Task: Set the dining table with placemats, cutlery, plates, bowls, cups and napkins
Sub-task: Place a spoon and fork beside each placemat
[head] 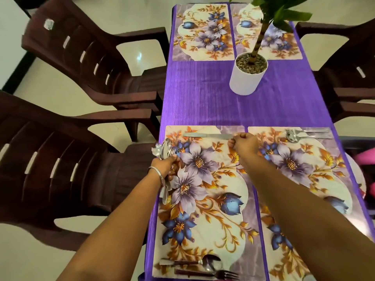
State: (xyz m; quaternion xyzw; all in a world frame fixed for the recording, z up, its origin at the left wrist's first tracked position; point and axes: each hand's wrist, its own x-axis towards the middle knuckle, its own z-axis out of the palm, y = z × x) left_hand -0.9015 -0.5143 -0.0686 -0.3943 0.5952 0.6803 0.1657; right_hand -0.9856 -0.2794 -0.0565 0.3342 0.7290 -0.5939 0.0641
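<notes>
Several floral placemats lie on the purple tablecloth (203, 102). My left hand (165, 166) grips a bundle of cutlery (165, 151) over the left edge of the near left placemat (203, 199). My right hand (244, 144) has curled fingers at the handle end of a table knife (207, 135) that lies flat along this placemat's far edge. A spoon, fork and knife (203, 267) lie at its near edge. A fork and spoon (300, 134) lie on the far edge of the near right placemat (304, 169). Two more placemats (203, 31) sit bare at the far end.
A white pot with a green plant (246, 78) stands in the middle of the table. Brown plastic chairs (81, 63) stand along the left side, another chair (345, 78) at the right. Something pink (367, 157) shows at the right edge.
</notes>
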